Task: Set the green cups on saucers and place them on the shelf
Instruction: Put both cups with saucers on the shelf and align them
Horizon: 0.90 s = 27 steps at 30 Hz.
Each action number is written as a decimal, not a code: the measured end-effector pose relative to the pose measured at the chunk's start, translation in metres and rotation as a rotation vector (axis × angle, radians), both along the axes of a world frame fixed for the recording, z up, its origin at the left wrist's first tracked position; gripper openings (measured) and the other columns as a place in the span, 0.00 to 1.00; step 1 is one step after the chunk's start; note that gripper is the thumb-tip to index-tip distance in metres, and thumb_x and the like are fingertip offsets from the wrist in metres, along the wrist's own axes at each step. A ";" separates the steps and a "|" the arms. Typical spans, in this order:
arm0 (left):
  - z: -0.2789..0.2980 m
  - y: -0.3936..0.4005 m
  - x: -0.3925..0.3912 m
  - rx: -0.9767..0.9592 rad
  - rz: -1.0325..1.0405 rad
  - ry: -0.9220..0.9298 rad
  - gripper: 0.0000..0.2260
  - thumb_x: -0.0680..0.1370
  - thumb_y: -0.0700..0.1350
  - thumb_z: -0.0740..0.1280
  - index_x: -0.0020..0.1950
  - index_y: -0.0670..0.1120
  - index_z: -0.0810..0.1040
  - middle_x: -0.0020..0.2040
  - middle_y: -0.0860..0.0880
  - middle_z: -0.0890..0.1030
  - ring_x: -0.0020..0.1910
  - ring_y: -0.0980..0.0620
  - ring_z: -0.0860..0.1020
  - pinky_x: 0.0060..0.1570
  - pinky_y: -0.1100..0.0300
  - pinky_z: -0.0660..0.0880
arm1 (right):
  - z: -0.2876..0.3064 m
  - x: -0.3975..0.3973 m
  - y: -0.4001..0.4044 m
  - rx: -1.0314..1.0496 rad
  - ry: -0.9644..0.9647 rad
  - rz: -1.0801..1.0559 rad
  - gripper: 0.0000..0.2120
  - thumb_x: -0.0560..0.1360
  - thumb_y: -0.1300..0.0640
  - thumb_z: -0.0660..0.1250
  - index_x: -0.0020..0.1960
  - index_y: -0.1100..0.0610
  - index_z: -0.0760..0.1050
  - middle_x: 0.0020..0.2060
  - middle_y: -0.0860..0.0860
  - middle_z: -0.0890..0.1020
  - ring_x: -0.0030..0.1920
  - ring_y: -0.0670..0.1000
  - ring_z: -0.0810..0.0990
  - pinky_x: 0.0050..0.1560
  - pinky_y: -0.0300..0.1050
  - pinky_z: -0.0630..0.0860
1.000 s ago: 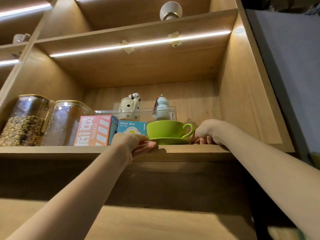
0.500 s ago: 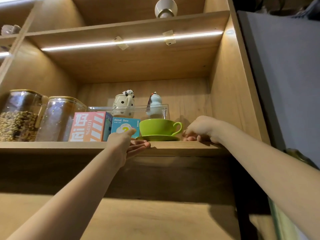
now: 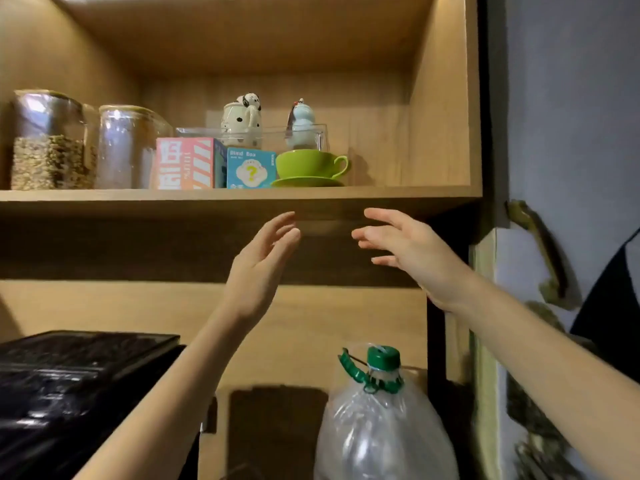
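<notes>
A green cup (image 3: 306, 163) stands upright on a green saucer (image 3: 306, 182) on the wooden shelf (image 3: 398, 192), its handle pointing right. It sits just right of a blue box. My left hand (image 3: 258, 268) and my right hand (image 3: 401, 249) hang below the shelf's front edge, apart from the cup. Both hands have fingers spread and hold nothing. No other green cup shows in the head view.
On the shelf stand two glass jars (image 3: 52, 140), a pink box (image 3: 187, 163), a blue "Blind Box" (image 3: 251, 168) and two figurines in a clear tray (image 3: 273, 133). Below are a black appliance (image 3: 69, 386) and a large plastic bottle (image 3: 381, 420) with a green cap.
Both hands have let go of the saucer and dropped below the shelf edge, fingers spread. The cup and saucer stay on the shelf. The camera has tilted down.
</notes>
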<state>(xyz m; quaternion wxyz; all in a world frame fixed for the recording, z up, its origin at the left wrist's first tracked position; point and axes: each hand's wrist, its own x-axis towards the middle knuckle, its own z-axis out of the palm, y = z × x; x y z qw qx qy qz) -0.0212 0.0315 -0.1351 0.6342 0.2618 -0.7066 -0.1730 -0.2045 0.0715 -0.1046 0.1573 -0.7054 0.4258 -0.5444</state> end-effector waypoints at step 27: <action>-0.446 0.126 0.080 1.099 0.390 -0.279 0.16 0.81 0.44 0.53 0.64 0.41 0.73 0.66 0.41 0.73 0.66 0.44 0.71 0.68 0.54 0.64 | -0.481 0.058 0.056 1.028 -0.144 -0.093 0.17 0.78 0.61 0.60 0.66 0.63 0.69 0.57 0.59 0.78 0.51 0.49 0.75 0.38 0.33 0.70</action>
